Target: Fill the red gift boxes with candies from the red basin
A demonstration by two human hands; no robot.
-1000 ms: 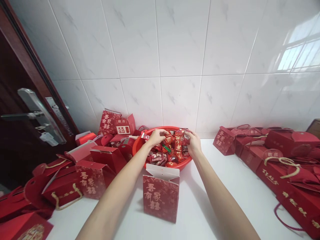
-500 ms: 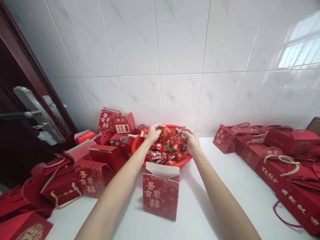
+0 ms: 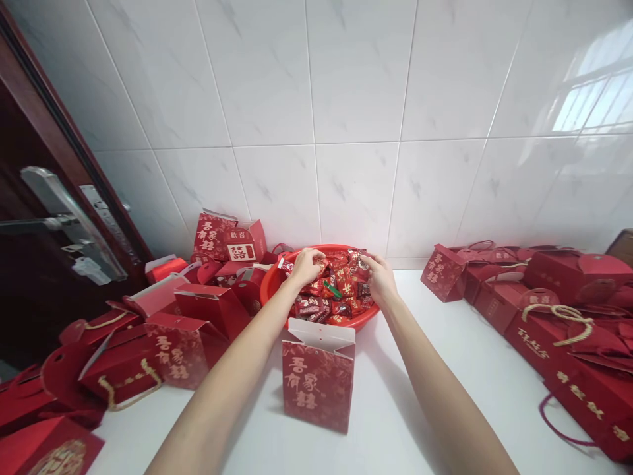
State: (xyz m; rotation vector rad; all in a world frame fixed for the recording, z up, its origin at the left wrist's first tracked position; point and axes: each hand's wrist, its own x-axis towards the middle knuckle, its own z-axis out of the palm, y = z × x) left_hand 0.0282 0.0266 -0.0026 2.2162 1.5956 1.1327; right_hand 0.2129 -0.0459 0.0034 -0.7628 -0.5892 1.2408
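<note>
A red plastic basket holds a heap of shiny red and dark-red wrapped candies, with a green bit of wrapper among them. My left hand dips into its left side, fingers curled down on the heap; the fingertips and whatever lies in them are hidden. Over the basket's right rim, my right hand pinches a wrapped candy between thumb and fingers. An upright red paper gift box with pale characters stands in front of the basket, its top flaps raised.
Several red gift boxes, some with rope handles, crowd the left side. Another row of red boxes lines the right. Behind the white table rises a tiled wall. A dark door with a metal handle stands at left.
My left hand has lowered into the candies, its fingers curling further down over them. My right hand stays nearly in place at the right rim. The front gift box has not moved.
</note>
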